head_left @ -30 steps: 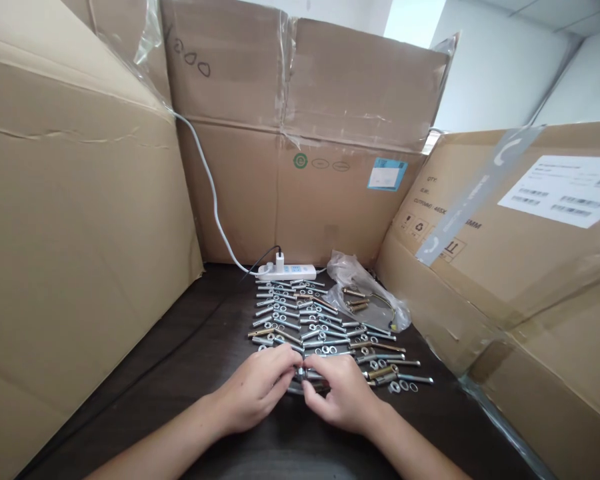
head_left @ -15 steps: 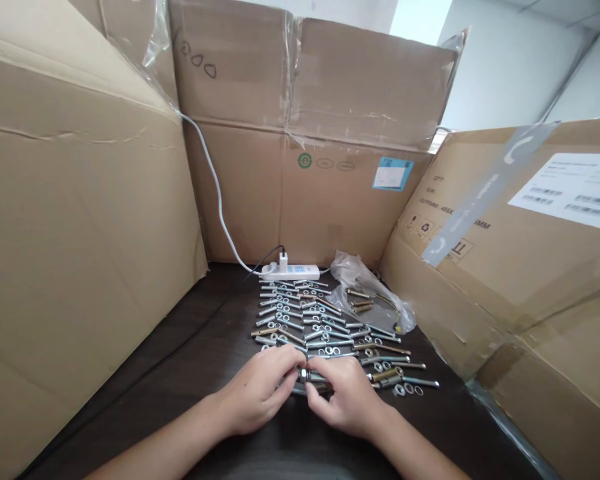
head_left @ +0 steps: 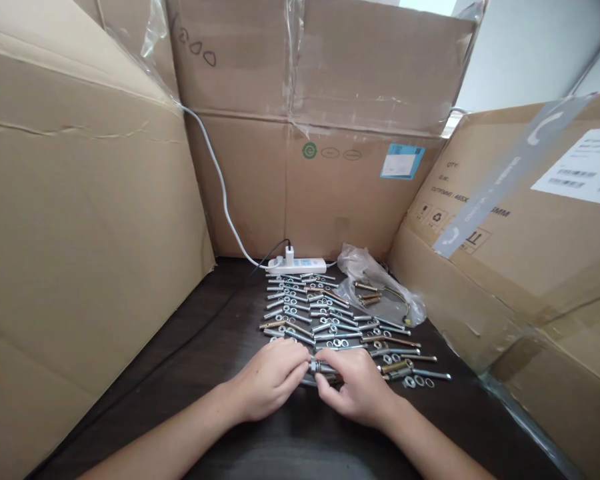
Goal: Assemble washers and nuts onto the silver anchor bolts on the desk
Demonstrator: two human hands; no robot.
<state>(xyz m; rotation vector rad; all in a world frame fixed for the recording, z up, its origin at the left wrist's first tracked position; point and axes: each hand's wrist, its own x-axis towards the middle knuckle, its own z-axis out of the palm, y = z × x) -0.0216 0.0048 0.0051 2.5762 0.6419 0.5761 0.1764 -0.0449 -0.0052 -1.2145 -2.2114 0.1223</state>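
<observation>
My left hand (head_left: 270, 380) and my right hand (head_left: 357, 390) meet over the near end of a spread of bolts, washers and nuts (head_left: 325, 317) laid in rows on a dark table (head_left: 220, 333). Both hands pinch one metal bolt (head_left: 319, 368) between their fingertips; a nut on it shows between them. The left fingers close on its left end, the right fingers curl round the shaft. Loose washers (head_left: 417, 381) lie just right of my right hand.
A clear plastic bag (head_left: 385, 293) with a few brass-coloured bolts lies at the back right. A white power strip (head_left: 300, 265) with a plug and white cable sits at the back. Large cardboard boxes (head_left: 80, 220) wall in the table on the left, back and right.
The view has shifted a little right and down. Both hands stay together on the bolt, with small finger movements at the nut.
</observation>
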